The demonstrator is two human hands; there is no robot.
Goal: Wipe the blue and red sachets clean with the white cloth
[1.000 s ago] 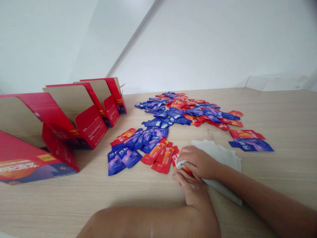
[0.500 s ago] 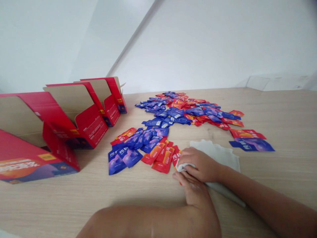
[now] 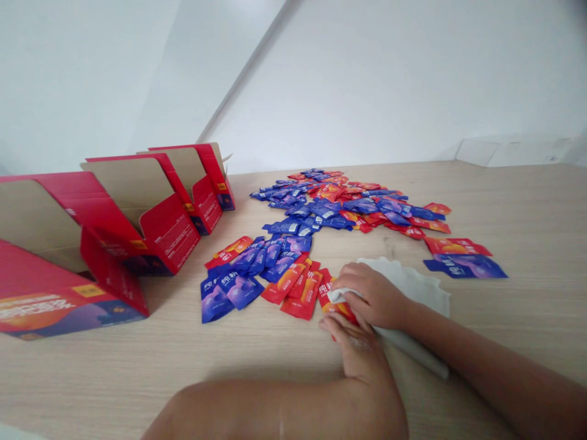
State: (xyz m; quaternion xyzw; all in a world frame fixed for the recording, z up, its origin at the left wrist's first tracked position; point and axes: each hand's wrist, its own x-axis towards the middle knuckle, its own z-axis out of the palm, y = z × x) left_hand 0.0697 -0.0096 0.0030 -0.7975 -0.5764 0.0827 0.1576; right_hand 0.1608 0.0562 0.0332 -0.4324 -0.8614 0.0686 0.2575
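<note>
My right hand [image 3: 373, 299] is closed on a bunched edge of a white cloth [image 3: 413, 278], pressed against the upper face of a red-orange sachet [image 3: 339, 304]. The rest of the cloth spreads on the table under and behind the wrist. Lower down, my left hand [image 3: 352, 338] grips the same sachet by its near end, its fingers across it and partly hidden by shadow and the right hand. Left of both hands lie red sachets [image 3: 300, 293] fanned out, followed by overlapping blue-purple sachets [image 3: 241, 290].
A large pile of red and blue sachets [image 3: 339, 205] covers the middle back of the wooden table [image 3: 183, 360]. Two sachets lie apart at the right, one blue sachet [image 3: 468, 266] in front. Several open red cartons [image 3: 114, 305] stand in a row at the left. A white wall rises behind.
My right hand has shifted slightly up with the cloth, uncovering more of the red sachet between my hands. My left hand stays almost where it was.
</note>
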